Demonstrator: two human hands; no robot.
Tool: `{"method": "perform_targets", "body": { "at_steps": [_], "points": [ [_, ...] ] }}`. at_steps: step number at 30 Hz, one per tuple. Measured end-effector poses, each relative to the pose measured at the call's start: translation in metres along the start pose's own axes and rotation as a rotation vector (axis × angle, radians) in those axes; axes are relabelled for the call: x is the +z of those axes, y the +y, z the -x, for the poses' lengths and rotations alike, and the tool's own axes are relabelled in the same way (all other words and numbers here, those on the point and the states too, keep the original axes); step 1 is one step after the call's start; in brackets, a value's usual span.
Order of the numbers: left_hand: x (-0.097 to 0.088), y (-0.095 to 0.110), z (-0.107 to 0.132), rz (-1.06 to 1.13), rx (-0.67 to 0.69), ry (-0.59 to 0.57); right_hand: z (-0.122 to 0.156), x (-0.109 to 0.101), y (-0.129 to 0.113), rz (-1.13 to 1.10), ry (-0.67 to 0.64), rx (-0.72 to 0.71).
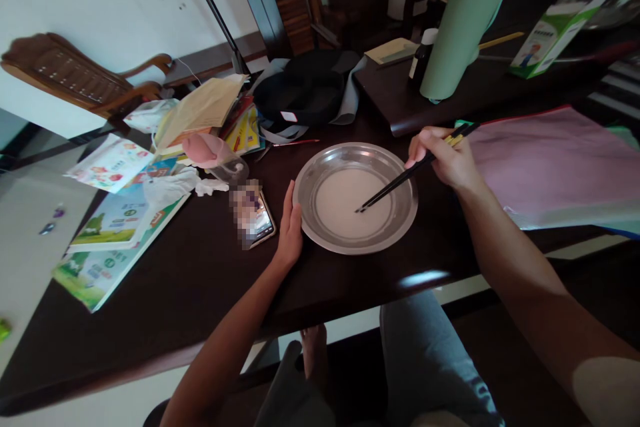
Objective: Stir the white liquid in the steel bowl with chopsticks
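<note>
Right hand [445,159]: closed around a pair of dark chopsticks [400,183], gripped near their upper ends. Sticks slant down and left; tips sit in the pale liquid [345,203] a little right of the pool's centre.

Left hand [290,223]: fingers straight and together, not gripping, edge of palm and fingers laid against the left rim of the metal dish [350,247]. Reads as steadying it.

Dish: round, shallow, wide flat rim. Stands on the dark table [200,280] straight in front of the person, near the table's front edge, between the two hands.

Liquid: thin, milky layer across the flat bottom only, sloped wall above it bare. Surface looks even, no lumps or streaks that I can make out, though the light is dim.

Progress, as judgement: liquid is already in the dish and the chopsticks are already working in it, so the mixing is under way, and by the smooth look it may be well along. How much remains cannot be told from one view. Nothing spilled on the rim or table.

Around: phone [255,213] just beside the left hand, picture books [115,240] further left, pink folder [540,160] to the right, green roll [465,20] upright behind.
</note>
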State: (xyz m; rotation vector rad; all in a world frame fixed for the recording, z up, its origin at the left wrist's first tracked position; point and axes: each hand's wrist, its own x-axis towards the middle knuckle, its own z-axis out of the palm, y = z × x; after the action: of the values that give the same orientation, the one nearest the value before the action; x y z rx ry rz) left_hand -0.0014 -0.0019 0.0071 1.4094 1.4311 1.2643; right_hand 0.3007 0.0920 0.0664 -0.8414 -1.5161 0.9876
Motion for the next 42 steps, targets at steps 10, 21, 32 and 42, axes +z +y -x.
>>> {"method": "perform_targets", "body": {
  "at_steps": [10,21,32,42],
  "points": [
    [0.0004,0.0014,0.0003,0.007,0.001,0.004,-0.0017,0.0000,0.0012,0.000,0.085,-0.009],
    [0.0004,0.0003,0.0001,0.022,-0.007,0.003,-0.0026,0.0008,0.0015,0.063,0.075,-0.011],
    [0.0004,0.0004,0.0002,0.029,-0.014,-0.003,-0.0003,0.0038,-0.0028,0.070,-0.007,0.019],
    [0.0000,0.0005,0.0003,0.006,-0.004,0.004,0.0018,0.0054,-0.0037,0.071,-0.089,0.041]
  ]
}}
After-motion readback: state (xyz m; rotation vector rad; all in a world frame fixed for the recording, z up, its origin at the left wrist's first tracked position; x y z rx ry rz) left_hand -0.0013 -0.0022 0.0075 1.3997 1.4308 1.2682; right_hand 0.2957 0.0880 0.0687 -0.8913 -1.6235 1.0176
